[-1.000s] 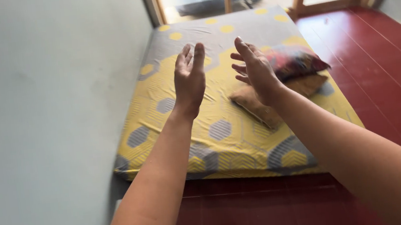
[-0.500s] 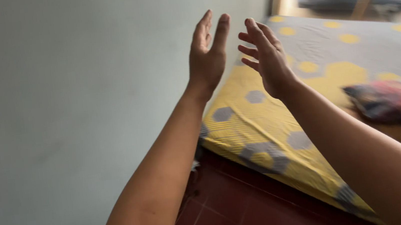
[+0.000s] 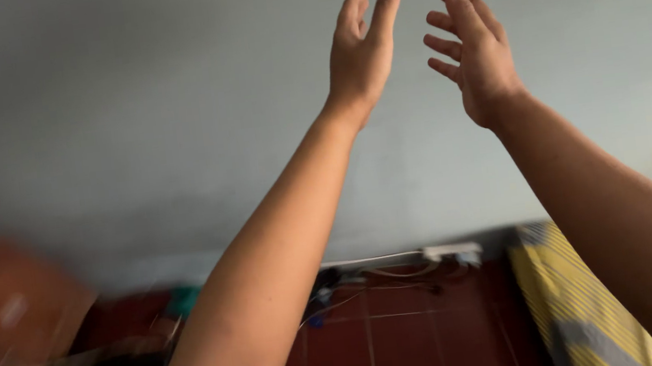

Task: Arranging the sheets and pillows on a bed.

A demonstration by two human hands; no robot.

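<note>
Grey wall fills view, bare, so hands read clear against it. Red tiled floor below, slightly blurred. Yellow striped mattress edge low right, well apart from my hands. White power strip with cables lies at wall foot. Brown blurred shape, can't tell what, far left. Left hand raised, fingers straight, empty. Right hand raised beside it, palms facing, fingers spread, not touching, holding nothing.
</note>
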